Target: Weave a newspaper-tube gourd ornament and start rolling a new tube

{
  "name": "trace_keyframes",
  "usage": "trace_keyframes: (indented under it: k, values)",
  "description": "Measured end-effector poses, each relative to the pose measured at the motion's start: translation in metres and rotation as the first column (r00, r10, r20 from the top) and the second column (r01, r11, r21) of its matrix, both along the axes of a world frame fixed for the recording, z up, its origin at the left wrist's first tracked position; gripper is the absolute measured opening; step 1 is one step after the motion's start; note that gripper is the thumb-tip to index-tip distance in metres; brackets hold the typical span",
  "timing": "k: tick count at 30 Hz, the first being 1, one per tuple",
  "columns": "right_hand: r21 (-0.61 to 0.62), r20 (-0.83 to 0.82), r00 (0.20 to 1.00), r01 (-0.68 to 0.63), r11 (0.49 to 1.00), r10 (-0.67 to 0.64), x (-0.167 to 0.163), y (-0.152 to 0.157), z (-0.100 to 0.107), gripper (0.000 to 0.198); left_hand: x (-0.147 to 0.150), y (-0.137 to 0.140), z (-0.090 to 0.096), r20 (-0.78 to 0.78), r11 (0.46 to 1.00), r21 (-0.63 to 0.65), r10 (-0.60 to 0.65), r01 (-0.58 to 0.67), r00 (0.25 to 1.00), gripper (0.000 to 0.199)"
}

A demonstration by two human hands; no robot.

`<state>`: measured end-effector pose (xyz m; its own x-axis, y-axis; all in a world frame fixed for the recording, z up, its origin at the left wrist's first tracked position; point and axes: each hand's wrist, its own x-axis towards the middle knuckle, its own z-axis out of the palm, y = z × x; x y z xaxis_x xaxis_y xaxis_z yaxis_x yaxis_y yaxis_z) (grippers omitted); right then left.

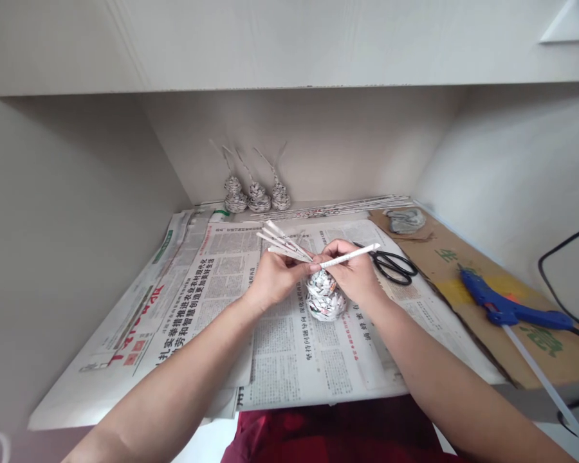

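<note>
A small gourd-shaped piece woven from rolled newspaper strips (pixel 325 303) stands on the newspaper between my two hands. Several paper strips (pixel 284 243) rise from its top and fan out toward the upper left. My left hand (pixel 278 276) pinches these strips at the base, thumb against the top of the woven gourd. With bent fingers, my right hand (pixel 354 273) grips another rolled paper strip (pixel 359 253), which points out to the right. Fingertips of both hands meet at the gourd's neck and partly hide it.
Black-handled scissors (pixel 395 267) lie right of my right hand. A blue glue gun (pixel 504 307) rests on cardboard (pixel 444 283), near a grey bundle (pixel 406 220). Three woven gourds (pixel 259 198) stand at the back wall beside long paper strips (pixel 338 209). Newspaper (pixel 294 360) covers the table.
</note>
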<state>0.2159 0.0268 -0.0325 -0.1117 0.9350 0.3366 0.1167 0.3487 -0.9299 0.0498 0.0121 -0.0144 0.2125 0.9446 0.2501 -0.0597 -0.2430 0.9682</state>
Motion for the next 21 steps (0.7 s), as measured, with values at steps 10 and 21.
trace_keyframes:
  k: [10, 21]
  values:
    - [0.04, 0.094, 0.995, 0.039, 0.998, -0.042, -0.003, -0.015, 0.003, 0.014, -0.006, 0.005, 0.0, 0.028, 0.995, -0.005, 0.099, -0.099, 0.995, 0.013]
    - [0.079, -0.06, 0.987, 0.156, 0.985, -0.152, -0.014, -0.017, -0.003, 0.015, -0.003, 0.002, 0.0, 0.029, 0.995, 0.019, 0.099, -0.099, 0.995, 0.014]
